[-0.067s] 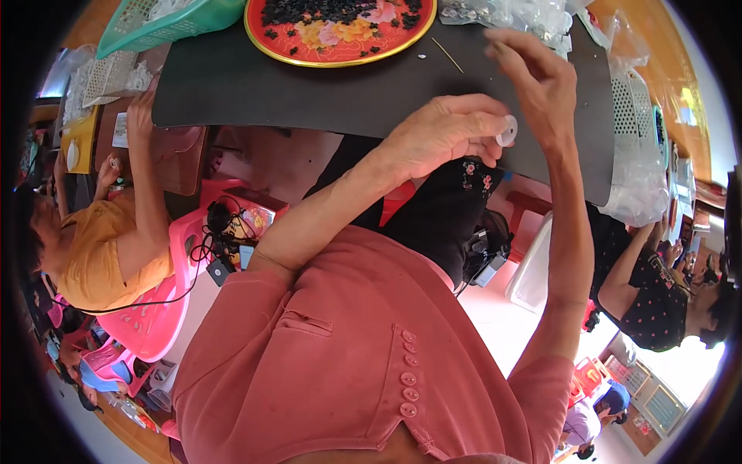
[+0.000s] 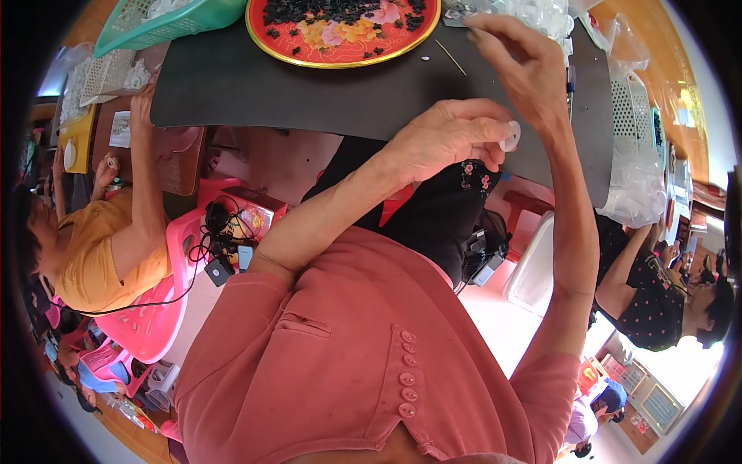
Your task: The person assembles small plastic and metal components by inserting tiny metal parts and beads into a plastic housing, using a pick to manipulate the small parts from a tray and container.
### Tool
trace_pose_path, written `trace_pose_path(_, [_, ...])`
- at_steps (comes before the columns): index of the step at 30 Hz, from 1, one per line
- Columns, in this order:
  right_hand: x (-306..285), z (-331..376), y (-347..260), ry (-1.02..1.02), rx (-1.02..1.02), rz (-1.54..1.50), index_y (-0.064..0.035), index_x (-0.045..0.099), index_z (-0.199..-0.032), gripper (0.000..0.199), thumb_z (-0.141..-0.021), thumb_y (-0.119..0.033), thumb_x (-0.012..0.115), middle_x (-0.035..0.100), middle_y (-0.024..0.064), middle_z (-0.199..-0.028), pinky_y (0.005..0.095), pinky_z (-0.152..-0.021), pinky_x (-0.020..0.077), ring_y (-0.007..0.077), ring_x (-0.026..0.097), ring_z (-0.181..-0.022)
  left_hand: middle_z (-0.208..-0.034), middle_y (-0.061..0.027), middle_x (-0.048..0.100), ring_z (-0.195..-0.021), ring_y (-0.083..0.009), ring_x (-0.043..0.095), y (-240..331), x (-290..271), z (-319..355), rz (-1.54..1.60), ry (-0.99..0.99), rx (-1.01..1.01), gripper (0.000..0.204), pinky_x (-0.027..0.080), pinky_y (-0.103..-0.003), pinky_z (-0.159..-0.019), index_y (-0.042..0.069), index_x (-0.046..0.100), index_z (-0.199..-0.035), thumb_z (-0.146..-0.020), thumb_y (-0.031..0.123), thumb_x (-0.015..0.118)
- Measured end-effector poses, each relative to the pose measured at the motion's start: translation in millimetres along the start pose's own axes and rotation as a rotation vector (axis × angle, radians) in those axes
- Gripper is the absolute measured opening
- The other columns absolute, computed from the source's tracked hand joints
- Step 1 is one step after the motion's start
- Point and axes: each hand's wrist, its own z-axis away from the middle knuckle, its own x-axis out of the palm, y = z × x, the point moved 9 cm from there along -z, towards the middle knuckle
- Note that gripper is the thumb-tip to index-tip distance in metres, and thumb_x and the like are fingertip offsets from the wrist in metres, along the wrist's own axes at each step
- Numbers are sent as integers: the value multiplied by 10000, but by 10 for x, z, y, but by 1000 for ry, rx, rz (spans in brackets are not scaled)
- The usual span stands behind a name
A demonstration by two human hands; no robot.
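My left hand point(image 2: 448, 138) is over the near edge of the dark table point(image 2: 325, 100). Its thumb and fingers are closed on a small white, spool-like disc point(image 2: 510, 138) with a hole in its middle. Farther out and to the right, my right hand point(image 2: 525, 69) is raised over the table, thumb and forefinger tips nearly together. Whatever may be between those fingertips is too small to make out. A thin yellowish stick point(image 2: 450, 57) and a tiny white piece point(image 2: 425, 58) lie left of the right hand.
A red flowered tray point(image 2: 344, 65) with small black pieces stands at the far side. Left of it is a green basket point(image 2: 154, 35); clear plastic bags point(image 2: 533, 19) lie to the right. People sit at both sides, one in a yellow top point(image 2: 112, 251).
My right hand has shifted slightly left and farther out. The left hand, still holding the disc, has moved very slightly right and nearer.
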Motion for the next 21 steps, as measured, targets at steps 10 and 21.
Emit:
trace_pose_path(10, [820,-582,-590,-485,-219,594,2,703,-863,104,-794,-35,634,672,206,-842,370,-741,526,318,652,-769,-912,-39,605,-791,-126,577,-22,28,-8,64,-50,-10,264,505,-300,-762,-9,625,-1082,-925,204,624])
trace_pose_path(21, [859,-696,-376,-488,-11,235,2,714,-925,154,-837,-6,588,701,173,-905,329,-799,540,272,669,-803,-795,-70,628,-739,-139,612,-92,-1,-42,77,-33,-1,262,479,-241,-704,-4,633,-1018,-867,210,636])
